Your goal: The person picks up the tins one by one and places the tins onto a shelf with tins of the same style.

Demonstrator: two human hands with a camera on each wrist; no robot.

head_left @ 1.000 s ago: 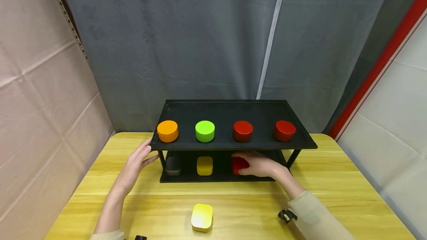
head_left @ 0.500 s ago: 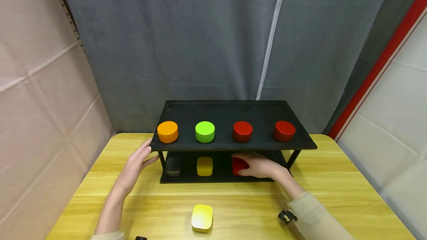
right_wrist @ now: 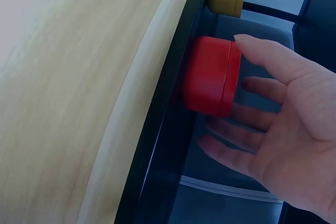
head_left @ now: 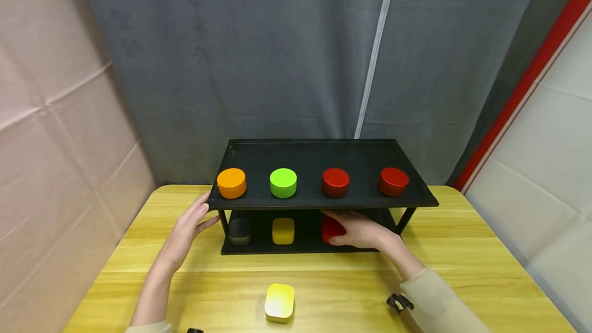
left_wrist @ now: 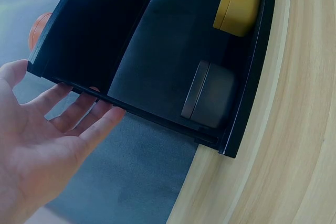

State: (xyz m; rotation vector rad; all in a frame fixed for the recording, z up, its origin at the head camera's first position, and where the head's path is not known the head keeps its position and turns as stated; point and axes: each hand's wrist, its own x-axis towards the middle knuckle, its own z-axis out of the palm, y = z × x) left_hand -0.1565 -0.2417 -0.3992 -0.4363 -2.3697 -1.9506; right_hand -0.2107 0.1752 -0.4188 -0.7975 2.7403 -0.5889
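On the lower tier of a black two-tier rack [head_left: 314, 154], my right hand [head_left: 361, 230] curls around a red rounded-square box [right_wrist: 209, 77]. Its thumb touches the rim of the lid, and other fingers pass partly out of sight beside the box. My left hand [left_wrist: 52, 135] rests against the rack's left end, thumb at the upper tier's corner and nearly straight fingers along the side. Also on the lower tier are a yellow rounded box [head_left: 283, 231] and a dark grey box [left_wrist: 211, 95] near the left end.
Orange [head_left: 232, 184], lime green [head_left: 283, 183] and two red round boxes, one red box [head_left: 335, 183] left of the other red box [head_left: 393, 182], stand on the upper tier. A yellow box [head_left: 279, 302] lies on the wooden table [head_left: 222, 292]. A grey curtain [head_left: 240, 66] hangs behind.
The head view has shifted very slightly. Both hands, the rack and the boxes stay practically where they were.
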